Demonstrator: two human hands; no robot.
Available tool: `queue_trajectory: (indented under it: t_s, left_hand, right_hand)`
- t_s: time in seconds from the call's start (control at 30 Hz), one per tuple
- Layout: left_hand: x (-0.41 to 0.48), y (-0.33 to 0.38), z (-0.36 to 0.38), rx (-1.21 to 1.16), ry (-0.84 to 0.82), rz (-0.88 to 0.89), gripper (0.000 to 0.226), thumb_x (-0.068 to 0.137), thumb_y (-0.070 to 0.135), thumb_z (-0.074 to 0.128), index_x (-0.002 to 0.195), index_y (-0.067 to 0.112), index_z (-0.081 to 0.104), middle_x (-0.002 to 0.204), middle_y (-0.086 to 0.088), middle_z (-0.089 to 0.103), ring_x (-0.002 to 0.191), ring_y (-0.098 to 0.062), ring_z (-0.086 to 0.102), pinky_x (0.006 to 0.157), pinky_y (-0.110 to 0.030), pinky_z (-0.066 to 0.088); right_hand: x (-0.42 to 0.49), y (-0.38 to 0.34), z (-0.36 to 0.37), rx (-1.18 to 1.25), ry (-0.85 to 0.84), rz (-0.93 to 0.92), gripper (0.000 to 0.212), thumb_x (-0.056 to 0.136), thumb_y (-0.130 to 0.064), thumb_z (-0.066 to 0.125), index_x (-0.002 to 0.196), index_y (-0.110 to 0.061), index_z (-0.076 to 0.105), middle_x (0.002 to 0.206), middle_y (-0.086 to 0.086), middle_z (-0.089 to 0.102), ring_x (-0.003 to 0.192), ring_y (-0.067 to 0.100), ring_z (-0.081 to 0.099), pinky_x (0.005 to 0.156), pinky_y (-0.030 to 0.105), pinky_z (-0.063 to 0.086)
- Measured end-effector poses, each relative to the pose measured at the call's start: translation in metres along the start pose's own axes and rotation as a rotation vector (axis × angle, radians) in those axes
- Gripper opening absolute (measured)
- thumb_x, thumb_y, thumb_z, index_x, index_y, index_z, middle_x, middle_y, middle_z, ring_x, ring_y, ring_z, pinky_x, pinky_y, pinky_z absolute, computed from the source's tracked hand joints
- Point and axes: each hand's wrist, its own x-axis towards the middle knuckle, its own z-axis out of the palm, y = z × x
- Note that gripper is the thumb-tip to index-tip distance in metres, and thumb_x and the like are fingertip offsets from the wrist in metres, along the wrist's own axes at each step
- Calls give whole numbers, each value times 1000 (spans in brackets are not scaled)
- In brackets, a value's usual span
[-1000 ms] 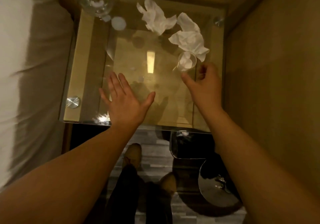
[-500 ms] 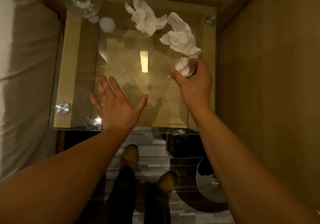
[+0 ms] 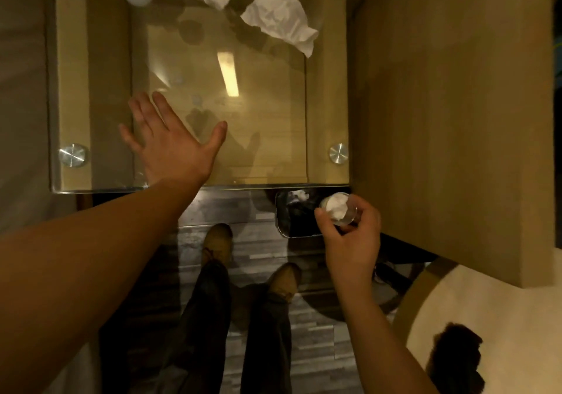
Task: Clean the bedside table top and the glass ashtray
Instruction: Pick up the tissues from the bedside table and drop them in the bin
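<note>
R hand (image 3: 349, 238) pinches small clear round cup (image 3: 339, 211) packed w/ white wad, just off front-right corner of smooth glass table top (image 3: 273, 120), over black bin (image 3: 289, 220). L hand (image 3: 170, 147) flat, fingers spread wide, at front edge. Crumpled white tissues (image 3: 273, 13) at back edge.

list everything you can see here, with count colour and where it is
glass table top: one, clear over tan wood, centre
crumpled tissues: two, white, far end of the table top
metal studs: three seen, silver, at the table's corners
small cup: one, clear with a white wad inside, held over the bin's edge
bin: one, dark, on the floor by the table's near right corner
shoes: two, brown, on the grey floor
left hand: one, open, fingers spread at the table's near edge
right hand: one, grips the small cup
</note>
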Motion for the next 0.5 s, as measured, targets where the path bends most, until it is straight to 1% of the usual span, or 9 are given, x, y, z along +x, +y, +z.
queue_trajectory:
  t_s: [0.1, 0.2, 0.27, 0.37, 0.43, 0.5]
  left_hand:
    - [-1, 1, 0, -1, 19, 0, 121, 86, 93, 24, 165, 4, 9, 174, -21, 7, 162, -32, 0, 127, -62, 0]
    - [-1, 1, 1, 8, 26, 0, 121, 85, 93, 23, 165, 4, 9, 174, -20, 6, 162, -31, -1, 127, -61, 0]
    - [0, 1, 1, 10, 34, -4, 121, 84, 94, 22, 165, 5, 10, 174, -20, 6, 162, -30, 0, 127, -61, 0]
    - [0, 1, 2, 5, 39, -7, 121, 84, 95, 23, 165, 6, 10, 174, -20, 7, 162, -30, 0, 127, -61, 1]
    - [0, 1, 1, -5, 41, -3, 121, 85, 94, 24, 165, 5, 10, 174, -21, 7, 162, -30, 0, 127, -61, 1]
    - [0, 1, 1, -10, 40, -1, 120, 85, 93, 25, 165, 4, 10, 174, -21, 6, 162, -30, -1, 127, -61, 2]
  right_hand:
    - [9, 28, 11, -103, -34, 21, 61, 83, -24, 84, 137, -16, 56, 135, 0, 54, 119, 14, 57, 103, 33, 50]
    - [21, 49, 19, -177, -102, 74, 74, 83, -23, 85, 147, -14, 48, 144, 4, 50, 131, 21, 53, 111, 37, 45]
    - [27, 55, 18, -202, -122, 99, 77, 83, -23, 84, 149, -12, 46, 146, 7, 51, 133, 22, 52, 113, 42, 45]
    - [29, 48, 6, -210, -84, 56, 67, 85, -27, 83, 143, -13, 52, 135, 6, 58, 122, 17, 57, 106, 46, 51]
    - [28, 29, -4, -187, -63, 11, 58, 87, -31, 80, 138, -18, 55, 127, 0, 60, 115, 13, 58, 101, 44, 53]
    - [29, 3, -13, -163, -63, -59, 50, 89, -36, 76, 133, -25, 56, 123, -7, 59, 113, 10, 58, 98, 39, 54]
